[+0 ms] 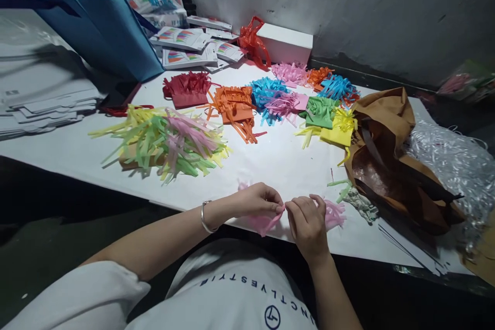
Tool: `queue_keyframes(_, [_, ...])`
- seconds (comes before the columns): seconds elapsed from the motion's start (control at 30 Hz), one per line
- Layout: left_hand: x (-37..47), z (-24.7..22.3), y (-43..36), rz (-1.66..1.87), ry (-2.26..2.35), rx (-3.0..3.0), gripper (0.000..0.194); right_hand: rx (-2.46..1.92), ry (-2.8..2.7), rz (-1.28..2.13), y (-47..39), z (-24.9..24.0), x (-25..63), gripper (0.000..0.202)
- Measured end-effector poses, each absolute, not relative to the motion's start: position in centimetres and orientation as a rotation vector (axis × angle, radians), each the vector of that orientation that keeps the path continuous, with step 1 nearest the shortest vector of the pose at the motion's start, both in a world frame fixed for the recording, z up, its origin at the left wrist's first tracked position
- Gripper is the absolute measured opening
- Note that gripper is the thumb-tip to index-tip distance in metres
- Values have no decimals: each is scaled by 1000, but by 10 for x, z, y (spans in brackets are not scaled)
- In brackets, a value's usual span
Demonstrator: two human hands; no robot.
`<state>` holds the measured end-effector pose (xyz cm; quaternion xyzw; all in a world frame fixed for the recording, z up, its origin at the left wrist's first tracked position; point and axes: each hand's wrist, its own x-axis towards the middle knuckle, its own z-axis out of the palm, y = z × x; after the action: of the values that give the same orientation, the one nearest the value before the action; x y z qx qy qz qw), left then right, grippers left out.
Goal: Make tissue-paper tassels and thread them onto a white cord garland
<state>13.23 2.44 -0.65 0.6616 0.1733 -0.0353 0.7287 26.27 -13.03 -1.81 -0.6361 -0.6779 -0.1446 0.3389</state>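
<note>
So in the head view (the only one here), the left hand [261, 201] and right hand [309, 224] are meeting right at the near edge of the white surface [286, 165]. The pink fringe [264, 224] is hanging under the left hand, and the left fingers are pinching a thin twisted bit of it. The right fingers are sitting narrow and curled at the tip of that bit; knuckles are hiding whether they're actually gripping, can't tell. My guess is they're working that close together because the strip is so thin and floppy. More pink strips [335, 214] are poking out past the right hand.

Around that, a loose tissue pile [185, 139] is lying off to the left, while coloured bundles, like the orange one [235, 105] and yellow one [338, 129], are sitting further back, probably to leave elbow room up front. Flat packs [185, 41], a blue bag [108, 26] and a white box [286, 44] are filling the back. Nothing's blocking the hands, but a crumpled scrap [361, 206] and a slumping brown bag [410, 170] are crowding the right side.
</note>
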Motion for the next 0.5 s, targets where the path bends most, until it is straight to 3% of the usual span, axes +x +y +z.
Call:
queue_keyframes(0.13, [133,-4,5,0,411,1234,36,-1613,-1526,-228,-136,-10,255,13])
queue_keyframes(0.3, [132,-4,-13,259,430,1366,33,-1567,-1256,123,-146,-14,243,21])
queue_keyframes(0.5, [122,2,-22,319,406,1654,24,-1527,-1297,60,-155,-20,235,43])
